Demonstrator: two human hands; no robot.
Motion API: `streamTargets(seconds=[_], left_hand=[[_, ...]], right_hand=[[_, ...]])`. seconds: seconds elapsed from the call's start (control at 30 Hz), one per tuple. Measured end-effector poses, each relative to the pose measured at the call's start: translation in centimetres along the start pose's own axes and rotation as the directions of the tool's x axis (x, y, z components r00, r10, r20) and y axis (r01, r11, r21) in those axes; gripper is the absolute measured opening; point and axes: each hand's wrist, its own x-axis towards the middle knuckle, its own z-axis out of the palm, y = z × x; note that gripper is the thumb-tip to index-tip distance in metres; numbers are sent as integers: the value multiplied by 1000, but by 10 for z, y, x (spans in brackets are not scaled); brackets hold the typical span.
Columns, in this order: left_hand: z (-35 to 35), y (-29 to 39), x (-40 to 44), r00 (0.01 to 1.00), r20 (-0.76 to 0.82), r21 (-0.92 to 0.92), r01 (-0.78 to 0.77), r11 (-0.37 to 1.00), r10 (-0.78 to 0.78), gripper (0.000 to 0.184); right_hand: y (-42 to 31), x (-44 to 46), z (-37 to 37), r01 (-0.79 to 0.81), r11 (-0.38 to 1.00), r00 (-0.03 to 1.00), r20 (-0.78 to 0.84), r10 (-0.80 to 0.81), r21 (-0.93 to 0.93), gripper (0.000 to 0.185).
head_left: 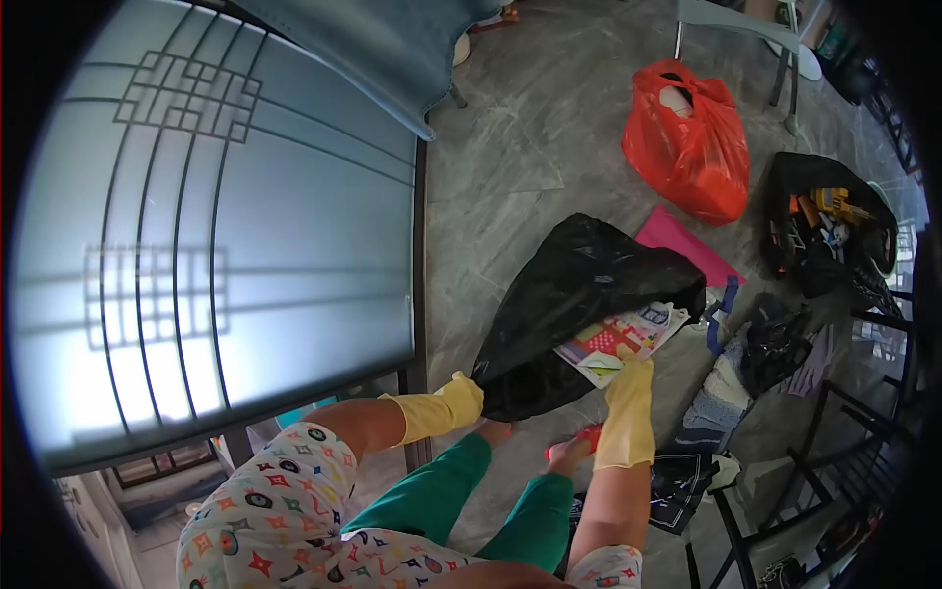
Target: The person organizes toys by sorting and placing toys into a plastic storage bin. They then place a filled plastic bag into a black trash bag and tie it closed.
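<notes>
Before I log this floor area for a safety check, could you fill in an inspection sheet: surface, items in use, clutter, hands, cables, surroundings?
Surface: grey floor, pale-veined.
Items in use: black bag, mouth open; magazines at its mouth.
Clutter: red bag, pink item, toy bag, cloths.
Hands: left hand, yellow-gloved, grips the black bag's edge; right hand, likewise gloved, holds the magazines.
Cables: nothing seen.
Surroundings: frosted panel to the left.

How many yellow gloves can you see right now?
2: one yellow glove on the left hand, at the edge of the middle black bag; another on the right hand, at the booklets. More could be hidden inside that bag.
</notes>
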Motion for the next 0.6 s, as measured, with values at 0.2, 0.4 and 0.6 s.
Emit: streamTargets(seconds=[0.2,0.4,0.6], left_hand=[[-24,16,-25,999,-27,-41,-22,999,21,18],[-60,0,-36,990,23,19,136,990,-137,17],[-91,-29,-52,947,13,-99,320,942,-321,17]], right_hand=[[61,-23,47,29,999,1000,12,-29,-43,39],[94,-79,39,194,335,979,159,-129,-922,76],[127,-107,-94,298,366,935,192,-299,-882,55]])
